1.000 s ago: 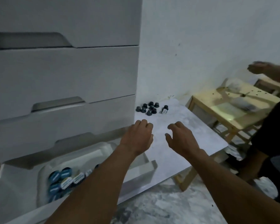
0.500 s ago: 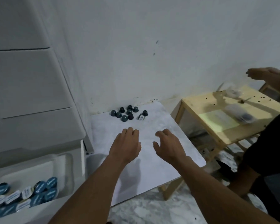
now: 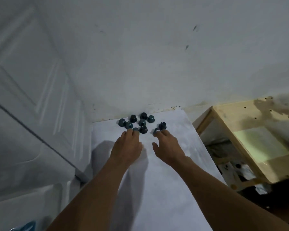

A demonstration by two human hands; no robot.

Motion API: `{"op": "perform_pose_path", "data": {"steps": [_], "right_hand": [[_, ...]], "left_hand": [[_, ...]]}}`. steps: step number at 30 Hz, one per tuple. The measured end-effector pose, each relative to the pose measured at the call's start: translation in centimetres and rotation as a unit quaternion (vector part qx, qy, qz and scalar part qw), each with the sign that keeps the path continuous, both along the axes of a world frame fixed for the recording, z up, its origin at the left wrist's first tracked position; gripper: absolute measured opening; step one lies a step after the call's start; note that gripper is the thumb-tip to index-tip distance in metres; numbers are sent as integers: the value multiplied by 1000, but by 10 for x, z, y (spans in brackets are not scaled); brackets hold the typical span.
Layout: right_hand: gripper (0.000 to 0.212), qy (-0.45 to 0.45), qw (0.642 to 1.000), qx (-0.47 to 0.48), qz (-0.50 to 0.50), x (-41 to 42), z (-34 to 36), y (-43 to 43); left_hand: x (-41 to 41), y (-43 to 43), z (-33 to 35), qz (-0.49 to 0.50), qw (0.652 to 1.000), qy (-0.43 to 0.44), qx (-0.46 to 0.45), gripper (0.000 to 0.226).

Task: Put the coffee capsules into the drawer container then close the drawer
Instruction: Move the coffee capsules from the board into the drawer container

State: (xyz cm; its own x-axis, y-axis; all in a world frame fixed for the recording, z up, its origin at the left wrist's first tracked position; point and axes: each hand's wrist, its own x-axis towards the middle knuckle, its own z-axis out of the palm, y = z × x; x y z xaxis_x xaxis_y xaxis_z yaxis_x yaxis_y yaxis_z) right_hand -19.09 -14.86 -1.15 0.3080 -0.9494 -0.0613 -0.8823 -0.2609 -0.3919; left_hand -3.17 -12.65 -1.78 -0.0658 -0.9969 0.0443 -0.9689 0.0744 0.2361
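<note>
Near the bottom-left corner, just a sliver of the open drawer (image 3: 26, 226) with blue capsules inside; over the middle of the white table (image 3: 165, 189), left hand (image 3: 126, 147) and right hand (image 3: 168, 147) both spread, gripping nothing, fingertips just touching the nearest pieces. Picking-up step, by the look of it: next, closing fingers round a few. Toward the table's far edge by the wall, the coffee capsules (image 3: 141, 123), clustered.

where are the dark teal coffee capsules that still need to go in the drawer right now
In the head view, the dark teal coffee capsules sit clustered at the far end of the white tabletop, by the wall, with the left hand and right hand reaching them.
</note>
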Motion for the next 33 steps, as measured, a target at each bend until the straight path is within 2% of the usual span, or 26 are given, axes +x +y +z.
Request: {"op": "perform_pose_path", "data": {"steps": [3,9,14,19,27,33], "right_hand": [[33,-13,1000,10,5,15,-10,-35],[37,-21,998,34,38,36,-35,-84],[39,-2,996,80,46,42,-61,-112],[36,-7,994,98,49,44,-75,-123],[32,-15,995,90,39,47,-69,-120],[43,-21,997,47,52,41,-40,-97]], "left_hand": [[9,-29,-9,14,1000,17,5,24],[23,-66,-35,69,992,88,63,38],[21,-87,-58,73,989,102,80,31],[17,-101,-70,72,987,101,101,33],[20,-96,-70,71,988,115,74,16],[25,-72,-42,57,990,119,47,36]]}}
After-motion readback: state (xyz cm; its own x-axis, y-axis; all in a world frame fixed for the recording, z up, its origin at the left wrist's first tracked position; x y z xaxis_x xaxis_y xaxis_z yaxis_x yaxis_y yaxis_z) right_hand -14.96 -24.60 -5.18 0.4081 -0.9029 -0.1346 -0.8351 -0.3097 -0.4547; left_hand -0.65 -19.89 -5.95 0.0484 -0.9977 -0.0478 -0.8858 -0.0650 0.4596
